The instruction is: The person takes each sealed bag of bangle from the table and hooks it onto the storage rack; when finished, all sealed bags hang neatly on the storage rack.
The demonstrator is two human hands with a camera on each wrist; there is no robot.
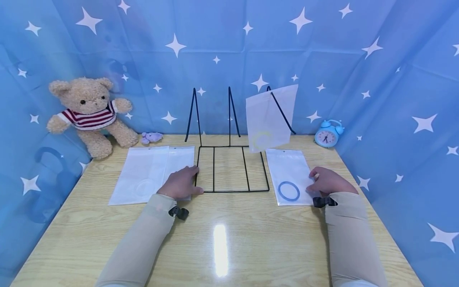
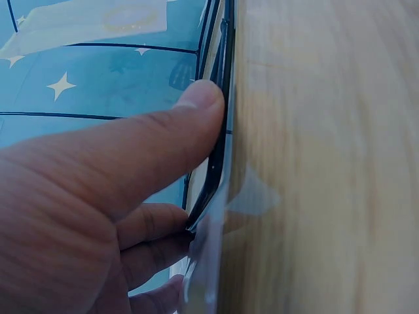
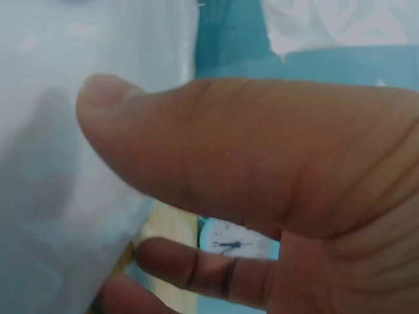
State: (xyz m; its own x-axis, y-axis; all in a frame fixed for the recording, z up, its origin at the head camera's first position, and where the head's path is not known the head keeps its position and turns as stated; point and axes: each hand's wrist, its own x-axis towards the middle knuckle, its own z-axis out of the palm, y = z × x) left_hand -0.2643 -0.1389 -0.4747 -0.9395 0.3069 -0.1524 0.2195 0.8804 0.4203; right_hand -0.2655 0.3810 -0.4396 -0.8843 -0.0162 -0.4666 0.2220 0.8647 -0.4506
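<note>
A black wire rack (image 1: 229,191) with three upright prongs stands mid-table. My left hand (image 1: 182,182) holds the front left corner of its base, thumb on the wire (image 2: 213,157) and fingers on the other side. On the right lies a white plastic bag (image 1: 287,167) with a blue ring (image 1: 289,191). At its right edge my right hand (image 1: 328,181) pinches it, thumb over the bag and fingers by the edge. Another bag (image 1: 272,111), showing a pale yellow ring (image 1: 263,140), hangs tilted on the rack's right prong.
Two flat white bags lie left of the rack: one bag (image 1: 141,167) shows a pale ring, the other bag (image 1: 181,159) is partly under my left hand. Behind are a teddy bear (image 1: 91,103), a small purple toy (image 1: 152,138) and a blue alarm clock (image 1: 327,135). A starry curtain (image 1: 215,24) encloses the table.
</note>
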